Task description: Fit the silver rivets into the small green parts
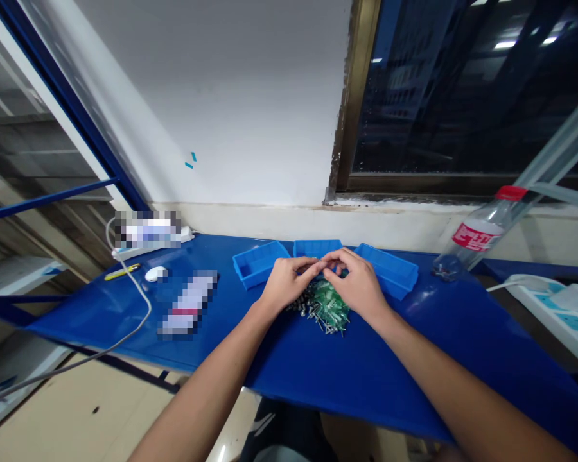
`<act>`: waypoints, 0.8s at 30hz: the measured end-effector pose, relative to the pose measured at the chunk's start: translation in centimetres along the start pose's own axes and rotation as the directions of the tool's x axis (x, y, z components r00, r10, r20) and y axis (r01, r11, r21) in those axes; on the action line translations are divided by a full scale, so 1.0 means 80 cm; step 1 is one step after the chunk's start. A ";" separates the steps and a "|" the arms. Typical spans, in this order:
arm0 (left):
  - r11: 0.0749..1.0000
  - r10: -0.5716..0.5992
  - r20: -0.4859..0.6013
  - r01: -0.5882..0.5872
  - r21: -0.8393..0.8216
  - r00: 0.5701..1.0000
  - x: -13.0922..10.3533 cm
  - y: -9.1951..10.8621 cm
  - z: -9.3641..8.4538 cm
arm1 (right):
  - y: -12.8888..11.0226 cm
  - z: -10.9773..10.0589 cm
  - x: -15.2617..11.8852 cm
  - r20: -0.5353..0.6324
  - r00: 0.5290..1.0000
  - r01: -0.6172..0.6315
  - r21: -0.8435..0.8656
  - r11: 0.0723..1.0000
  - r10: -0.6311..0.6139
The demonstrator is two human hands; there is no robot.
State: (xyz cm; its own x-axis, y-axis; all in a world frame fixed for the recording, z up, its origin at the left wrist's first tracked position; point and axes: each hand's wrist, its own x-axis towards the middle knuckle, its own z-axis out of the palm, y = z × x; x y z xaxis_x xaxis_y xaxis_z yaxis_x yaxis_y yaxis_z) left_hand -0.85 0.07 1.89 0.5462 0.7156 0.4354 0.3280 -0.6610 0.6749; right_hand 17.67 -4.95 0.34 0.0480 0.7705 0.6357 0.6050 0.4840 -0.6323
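My left hand (289, 280) and my right hand (357, 282) meet fingertip to fingertip above a pile on the blue table. Both are closed in a pinch; whatever sits between the fingertips is too small or hidden to make out. Beneath them lie green see-through pieces (331, 304) mixed with thin metal pins or screws (328, 329). Darker small metal parts (300, 305) show at the pile's left side. Behind the hands stand three blue bins: a left bin (253, 280), a middle bin (316, 246) partly covered by my fingers, and a right bin (399, 287).
The blue table (366, 378) runs along a wall with a window. On the left are a yellow cutter (122, 273), a white mouse-like object (155, 274), a cable (147, 308) and a blurred-out item (190, 305). A red-capped plastic bottle (476, 236) leans at the right.
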 end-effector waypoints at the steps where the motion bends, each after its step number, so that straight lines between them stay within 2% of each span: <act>1: 1.000 0.001 0.004 -0.001 -0.004 1.000 0.000 -0.002 0.000 | -0.001 0.000 0.000 0.011 1.000 0.011 0.001 1.000 -0.011; 5: 1.000 0.000 -0.037 -0.001 -0.022 0.999 0.001 -0.012 0.003 | -0.001 0.000 -0.001 0.012 1.000 0.027 0.018 0.999 -0.027; 11: 0.998 0.051 -0.100 -0.048 0.033 0.994 0.001 -0.019 0.005 | 0.003 0.005 -0.002 -0.004 0.995 -0.094 0.099 0.991 0.095; 18: 0.962 0.012 -0.077 -0.032 -0.272 0.997 0.003 -0.019 0.008 | 0.005 0.006 -0.001 0.003 0.992 -0.123 0.113 0.986 0.123; 24: 0.961 -0.022 -0.072 0.001 -0.277 0.997 0.002 -0.016 0.005 | 0.009 0.004 -0.002 0.002 0.997 -0.077 0.034 0.996 0.077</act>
State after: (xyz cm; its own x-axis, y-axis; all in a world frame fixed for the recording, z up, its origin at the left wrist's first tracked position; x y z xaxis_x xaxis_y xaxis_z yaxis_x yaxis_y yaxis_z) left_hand -0.84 0.91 0.85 0.4822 0.7444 0.4619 0.1020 -0.5714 0.8143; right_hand 17.86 -4.59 -0.30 0.0926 0.8063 0.5842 0.5724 0.4370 -0.6939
